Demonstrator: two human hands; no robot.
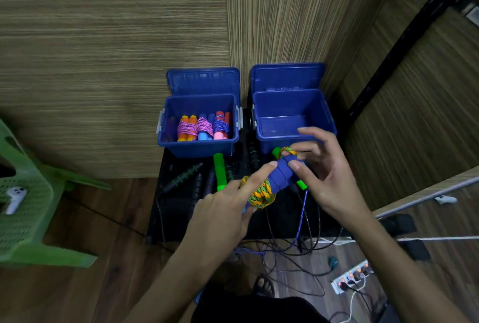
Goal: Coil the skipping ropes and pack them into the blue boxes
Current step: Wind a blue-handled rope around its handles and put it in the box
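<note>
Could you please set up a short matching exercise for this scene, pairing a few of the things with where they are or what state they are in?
Things:
1. left blue box
2. right blue box
3. orange-and-green rope bundle
4. green handle

States:
A. lies on the black surface in front of the boxes
B. held between both hands
C. open, with no ropes in it
D. open, holds three coiled ropes

Pairs: 1-D, 2-C, 3-B, 4-A

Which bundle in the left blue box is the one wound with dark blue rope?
Find the left blue box against the wooden wall. Three coiled bundles stand side by side inside; take the rightmost bundle. Its rope is dark blue round pink and red handles, while its two neighbours are wound in pink rope.
</note>
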